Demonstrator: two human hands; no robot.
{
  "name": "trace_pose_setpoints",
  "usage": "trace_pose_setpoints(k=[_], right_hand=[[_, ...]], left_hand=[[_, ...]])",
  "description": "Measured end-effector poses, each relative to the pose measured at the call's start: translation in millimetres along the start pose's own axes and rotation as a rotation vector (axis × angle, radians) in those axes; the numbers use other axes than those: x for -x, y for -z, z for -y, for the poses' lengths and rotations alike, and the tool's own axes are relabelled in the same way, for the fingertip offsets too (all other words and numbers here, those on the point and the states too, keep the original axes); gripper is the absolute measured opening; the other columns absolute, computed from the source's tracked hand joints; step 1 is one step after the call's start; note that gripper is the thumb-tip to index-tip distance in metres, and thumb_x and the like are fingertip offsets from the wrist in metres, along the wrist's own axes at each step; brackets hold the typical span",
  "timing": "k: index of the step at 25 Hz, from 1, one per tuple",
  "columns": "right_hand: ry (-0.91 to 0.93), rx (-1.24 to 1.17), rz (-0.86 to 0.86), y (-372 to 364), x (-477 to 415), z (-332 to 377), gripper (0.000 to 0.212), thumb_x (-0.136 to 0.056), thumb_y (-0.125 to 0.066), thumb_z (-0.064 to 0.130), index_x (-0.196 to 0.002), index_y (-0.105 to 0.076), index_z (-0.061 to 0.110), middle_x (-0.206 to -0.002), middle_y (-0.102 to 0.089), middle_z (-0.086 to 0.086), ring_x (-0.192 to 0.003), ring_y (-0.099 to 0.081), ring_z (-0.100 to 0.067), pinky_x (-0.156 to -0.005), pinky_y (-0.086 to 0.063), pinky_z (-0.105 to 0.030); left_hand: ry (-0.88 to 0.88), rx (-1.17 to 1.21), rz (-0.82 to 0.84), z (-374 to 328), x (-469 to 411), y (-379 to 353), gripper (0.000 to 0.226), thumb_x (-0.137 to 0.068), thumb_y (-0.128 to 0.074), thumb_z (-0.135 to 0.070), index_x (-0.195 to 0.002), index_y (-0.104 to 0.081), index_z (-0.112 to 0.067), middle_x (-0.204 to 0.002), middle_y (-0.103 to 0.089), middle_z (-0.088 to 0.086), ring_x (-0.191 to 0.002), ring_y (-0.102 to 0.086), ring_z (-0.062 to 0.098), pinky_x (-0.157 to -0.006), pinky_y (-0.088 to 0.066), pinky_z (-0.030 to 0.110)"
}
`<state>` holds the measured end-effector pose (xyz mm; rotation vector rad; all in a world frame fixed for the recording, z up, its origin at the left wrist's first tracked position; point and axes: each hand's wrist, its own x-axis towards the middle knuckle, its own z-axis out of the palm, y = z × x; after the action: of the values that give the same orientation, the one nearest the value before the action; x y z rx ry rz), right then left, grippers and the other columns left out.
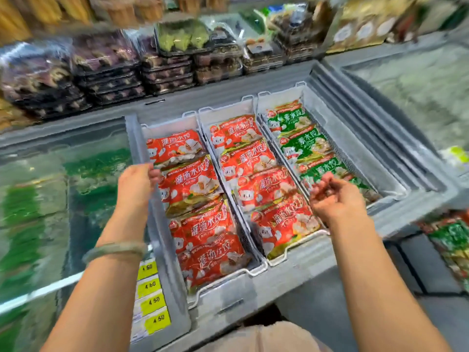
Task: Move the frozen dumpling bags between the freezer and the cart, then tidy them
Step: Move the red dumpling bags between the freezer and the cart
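Red bags (193, 184) between left hand (135, 185) and loosely curled right hand (336, 196)

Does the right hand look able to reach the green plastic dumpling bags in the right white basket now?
Probably yes. The right hand hovers directly over the green plastic dumpling bags, the freezer is open above this white basket, and nothing covers the bags.
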<state>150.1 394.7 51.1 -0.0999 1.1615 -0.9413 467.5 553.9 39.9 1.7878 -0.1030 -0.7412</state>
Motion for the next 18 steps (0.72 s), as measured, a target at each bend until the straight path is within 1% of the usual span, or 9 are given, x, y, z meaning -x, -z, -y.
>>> trace_pose_setpoints(k=[2, 5, 7, 8, 10, 13, 15, 16, 18], right_hand=[[0.084, 0.043, 0.020, 16, 19, 14, 0.029, -0.096, -0.036, 0.012, -0.077, -0.057, 0.018, -0.042, -0.055, 0.008, -0.032, -0.047, -0.005, -0.049, -0.034, -0.018], [0.225, 0.186, 0.070, 47, 46, 44, 0.021, -0.095, -0.040, 0.011, -0.087, -0.060, 0.015, -0.046, -0.058, 0.007, -0.034, -0.049, -0.004, -0.041, -0.037, -0.011], [0.315, 0.236, 0.065, 75, 56, 70, 0.019, -0.093, -0.044, 0.011, -0.081, -0.059, 0.016, -0.046, -0.058, 0.008, -0.035, -0.049, -0.002, -0.039, -0.037, -0.010], [0.358, 0.225, 0.046, 95, 60, 89, 0.020, -0.092, -0.045, 0.011, -0.078, -0.058, 0.017, -0.046, -0.059, 0.008, -0.036, -0.049, -0.002, -0.039, -0.038, -0.010], [0.395, 0.208, 0.010, 118, 62, 115, 0.021, -0.092, -0.046, 0.011, -0.076, -0.058, 0.017, -0.045, -0.059, 0.007, -0.036, -0.049, -0.001, -0.040, -0.040, -0.010], [0.476, 0.229, -0.079, 179, 61, 178, 0.019, -0.091, -0.046, 0.012, -0.078, -0.058, 0.018, -0.048, -0.059, 0.007, -0.038, -0.050, -0.002, -0.044, -0.040, -0.014], [0.540, 0.326, -0.166, 227, 56, 225, 0.020, -0.092, -0.044, 0.011, -0.080, -0.058, 0.018, -0.058, -0.060, 0.005, -0.043, -0.051, -0.004, -0.049, -0.041, -0.017], [0.560, 0.374, -0.205, 248, 54, 246, 0.020, -0.092, -0.044, 0.011, -0.080, -0.058, 0.017, -0.061, -0.060, 0.004, -0.046, -0.052, -0.005, -0.049, -0.041, -0.017], [0.568, 0.428, -0.265, 287, 49, 284, 0.019, -0.092, -0.045, 0.009, -0.081, -0.059, 0.016, -0.062, -0.059, 0.003, -0.048, -0.050, -0.007, -0.048, -0.040, -0.018]], left_hand=[[-0.184, -0.160, 0.148, -15, 26, -41, 0.017, -0.096, -0.043, -0.016, -0.087, -0.057, -0.016, -0.077, -0.061, -0.002, -0.067, -0.056, 0.005, -0.063, -0.041, 0.021], [-0.337, -0.336, 0.518, -21, 77, -112, 0.022, -0.099, -0.044, -0.019, -0.080, -0.056, -0.019, -0.080, -0.061, 0.001, -0.077, -0.057, 0.016, -0.079, -0.047, 0.031], [-0.440, -0.584, 0.749, -15, 108, -151, 0.020, -0.098, -0.046, -0.026, -0.091, -0.060, -0.014, -0.089, -0.063, 0.007, -0.085, -0.058, 0.021, -0.087, -0.048, 0.040], [-0.513, -0.720, 0.838, -11, 125, -174, 0.021, -0.098, -0.047, -0.029, -0.097, -0.061, -0.013, -0.095, -0.064, 0.009, -0.086, -0.058, 0.022, -0.087, -0.049, 0.042], [-0.634, -0.886, 0.867, -9, 147, -201, 0.024, -0.098, -0.046, -0.033, -0.101, -0.062, -0.016, -0.101, -0.066, 0.011, -0.086, -0.061, 0.024, -0.083, -0.050, 0.037], [-0.730, -0.981, 0.850, 2, 199, -277, 0.027, -0.098, -0.044, -0.032, -0.105, -0.063, -0.015, -0.105, -0.067, 0.008, -0.098, -0.062, 0.027, -0.092, -0.049, 0.037], [-0.732, -0.972, 0.898, 12, 245, -338, 0.027, -0.098, -0.045, -0.028, -0.110, -0.064, -0.014, -0.110, -0.065, 0.008, -0.104, -0.059, 0.026, -0.096, -0.046, 0.034], [-0.750, -0.972, 0.934, 18, 265, -366, 0.027, -0.098, -0.045, -0.027, -0.111, -0.063, -0.013, -0.110, -0.064, 0.007, -0.104, -0.058, 0.024, -0.095, -0.044, 0.030], [-0.776, -1.009, 1.025, 31, 300, -416, 0.024, -0.098, -0.044, -0.026, -0.108, -0.063, -0.015, -0.103, -0.062, 0.001, -0.101, -0.057, 0.020, -0.082, -0.039, 0.022]])
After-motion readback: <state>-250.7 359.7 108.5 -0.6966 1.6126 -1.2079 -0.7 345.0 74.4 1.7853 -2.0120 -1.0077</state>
